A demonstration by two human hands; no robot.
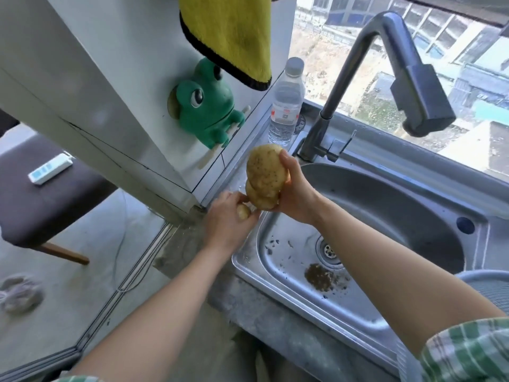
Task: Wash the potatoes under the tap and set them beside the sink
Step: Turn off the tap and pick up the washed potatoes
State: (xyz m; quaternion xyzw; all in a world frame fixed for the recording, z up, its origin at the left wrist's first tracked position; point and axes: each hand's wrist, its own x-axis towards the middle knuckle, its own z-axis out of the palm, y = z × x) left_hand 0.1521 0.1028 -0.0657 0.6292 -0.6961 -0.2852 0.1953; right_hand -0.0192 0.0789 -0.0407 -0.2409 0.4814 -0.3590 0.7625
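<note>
Sink (399, 205): basin open, grit (321, 277) at 6. Tap (355, 59) at 12, no water showing.

Bottle (286, 106) at 11.

My right hand (297, 197) is wrapped round the big potato (265, 172), up over the rim at 10. My left hand (227, 219) is curled on the small potato (243, 211), just under the big one, near touching.

Risks:
- Wet skin slips and the big one drops into the grit, so it needs a rewash.
- The small one is only fingertip-held, so it could fall past the rim at 8 to the floor (82, 271).

Room: open toward 3 over the basin. It's tight at 10–11, with a narrow ledge (234, 177) against the cabinet (124, 92). Potatoes may roll there.
</note>
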